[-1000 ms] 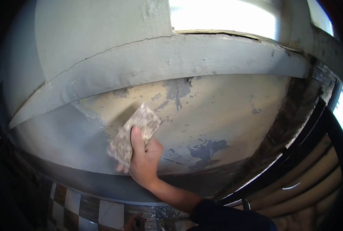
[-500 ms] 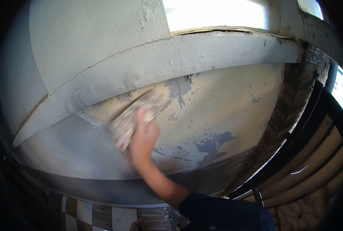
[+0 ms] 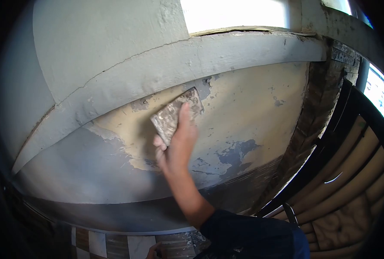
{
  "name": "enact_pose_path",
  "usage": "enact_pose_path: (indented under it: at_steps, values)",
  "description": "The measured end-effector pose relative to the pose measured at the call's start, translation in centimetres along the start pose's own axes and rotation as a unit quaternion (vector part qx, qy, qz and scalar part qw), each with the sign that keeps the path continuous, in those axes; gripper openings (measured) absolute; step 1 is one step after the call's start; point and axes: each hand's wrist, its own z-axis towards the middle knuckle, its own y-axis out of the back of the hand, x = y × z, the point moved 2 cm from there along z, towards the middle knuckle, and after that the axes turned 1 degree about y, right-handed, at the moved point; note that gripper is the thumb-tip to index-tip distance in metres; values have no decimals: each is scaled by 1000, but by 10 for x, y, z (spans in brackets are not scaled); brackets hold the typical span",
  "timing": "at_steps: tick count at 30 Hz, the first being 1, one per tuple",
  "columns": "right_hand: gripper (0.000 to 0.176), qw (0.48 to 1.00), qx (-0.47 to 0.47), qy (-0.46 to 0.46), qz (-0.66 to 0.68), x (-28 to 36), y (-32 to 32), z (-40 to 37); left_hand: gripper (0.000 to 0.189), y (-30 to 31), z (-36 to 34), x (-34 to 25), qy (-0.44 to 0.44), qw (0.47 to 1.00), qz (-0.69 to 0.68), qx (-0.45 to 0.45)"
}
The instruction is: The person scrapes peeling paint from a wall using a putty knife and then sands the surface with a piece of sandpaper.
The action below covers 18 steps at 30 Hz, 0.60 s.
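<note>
My right hand (image 3: 181,144) grips a flat rectangular sanding block (image 3: 177,113), mottled grey and brown, with the thumb along its face and fingers curled round its lower edge. The block is against or very close to the wall panel (image 3: 252,103), whose cream paint is flaked away in patches of grey. To its right and below lies a large bare grey patch (image 3: 239,155). At the bottom edge a small part of what seems to be my left hand (image 3: 153,251) shows; its fingers are mostly out of sight.
A pale, cracked ledge (image 3: 157,84) curves above the panel, under a bright window (image 3: 237,15). At right stand a dark rough post (image 3: 310,125) and a brown cushioned seat back (image 3: 351,172). Checkered tiles (image 3: 98,245) lie below.
My right hand has moved the sanding block right and slightly upward across the flaked paint. The view has shifted a little.
</note>
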Motion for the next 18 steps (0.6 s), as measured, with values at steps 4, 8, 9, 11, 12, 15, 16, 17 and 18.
enact_pose_path:
  at_steps: [4, 8, 9, 11, 12, 15, 16, 17, 18]
  values:
    - [32, 999, 14, 21, 25, -4, 0, -5, 22, -6, 2, 20, 5, 1000, -14, 11]
    - [31, 996, 56, 72, -8, -1, 16, 5, 22, -4, 2, 25, -39, 998, -51, -22]
    - [31, 998, 41, 41, 8, -2, 7, -3, 22, -4, 3, 24, -40, 998, -54, -21]
    - [33, 998, 56, -16, -13, -11, 4, -20, 21, -1, 3, 25, -18, 999, -51, -1]
    - [33, 998, 55, -13, -13, -9, 7, -14, 21, -1, 5, 26, -20, 998, -52, 1]
    - [32, 997, 43, 61, 2, 0, 20, 2, 21, 0, 3, 29, -20, 999, -25, 10]
    - [32, 997, 46, 62, 2, -5, 19, -4, 22, 0, 4, 28, -15, 998, -52, 9]
    - [32, 998, 52, 41, -19, -9, 11, -16, 22, 1, 4, 28, -8, 997, -78, 11]
    - [32, 997, 57, 21, -40, -12, 7, -23, 22, 0, 4, 30, -9, 997, -78, 11]
